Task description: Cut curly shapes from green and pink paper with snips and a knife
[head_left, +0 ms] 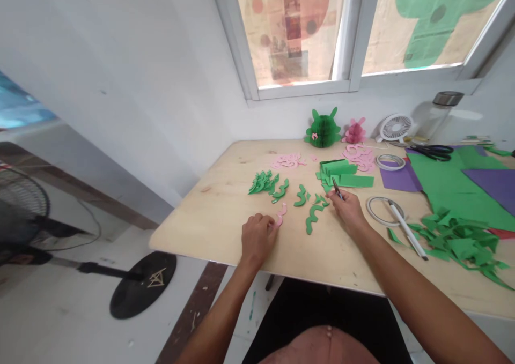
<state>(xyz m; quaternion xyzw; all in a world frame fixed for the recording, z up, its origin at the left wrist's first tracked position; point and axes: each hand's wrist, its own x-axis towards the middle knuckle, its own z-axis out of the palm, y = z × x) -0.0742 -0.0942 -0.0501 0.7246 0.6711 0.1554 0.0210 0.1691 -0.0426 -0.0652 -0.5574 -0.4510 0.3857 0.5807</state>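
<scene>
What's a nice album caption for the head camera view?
Left hand touching a wavy pink paper piece, right hand holding a slim tool, green cutouts lying on the wooden table.

- Left hand (257, 239): fingertips touching a pink paper piece (280, 218)
- Right hand (347, 209): gripping a small tool (337, 188)
- Green strips (356, 181): just beyond the right hand
- White pen (408, 232): right of that hand

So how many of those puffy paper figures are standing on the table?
2: the larger green figure stands at the back of the table, and the smaller pink figure is just right of it, beside the small white fan. No others show.
</scene>
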